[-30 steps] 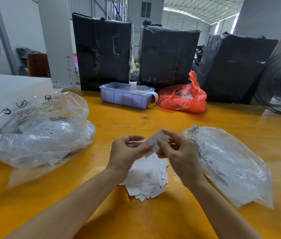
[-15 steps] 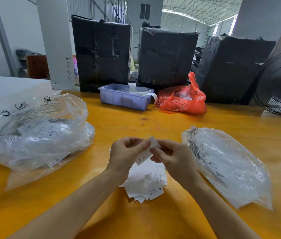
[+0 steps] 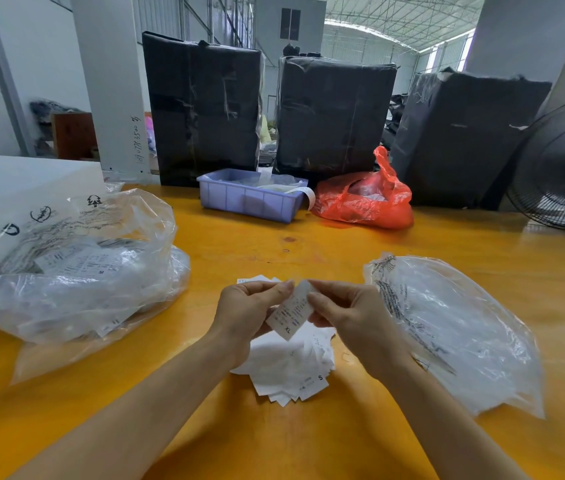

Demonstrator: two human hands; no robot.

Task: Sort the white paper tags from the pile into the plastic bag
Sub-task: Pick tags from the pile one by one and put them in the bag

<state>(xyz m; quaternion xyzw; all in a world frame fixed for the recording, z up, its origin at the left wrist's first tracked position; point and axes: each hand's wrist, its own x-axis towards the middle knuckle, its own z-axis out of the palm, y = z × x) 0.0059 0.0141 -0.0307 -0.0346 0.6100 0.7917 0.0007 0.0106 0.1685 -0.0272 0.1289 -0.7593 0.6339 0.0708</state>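
Tag [image 3: 290, 312] handling is the step in hand: one white printed tag is pinched between both hands above the pile [image 3: 291, 367], tilted, with its upper end between the fingertips and its lower corner hanging free. The left hand [image 3: 244, 315] is curled on it from one side, thumb and forefinger meeting at the top edge; the right hand [image 3: 347, 318] is curled on it from the other side, its thumb laid against the tag's edge. Neither hand is released.

The rest of the white tags lie directly beneath the two hands on the yellow table [image 3: 308, 445], fanned loosely, with a few corners sticking out toward the wrists. A flat clear plastic bag [image 3: 447, 330] lies just outboard of the right hand, its printed mouth end level with the knuckles. A fuller clear bag [image 3: 77, 271], already holding printed tags, sits well outboard of the left hand.

To do this step well, it should first be confirmed that a single tag is held and not two stuck together; a light rub between thumb and forefinger would probably part them. The size print is best read while the tag is steadied by both hands. Which bag is meant cannot be told from this view. Before release, the bag's mouth would need lifting open, so one hand should be freed and the tag kept in the other.
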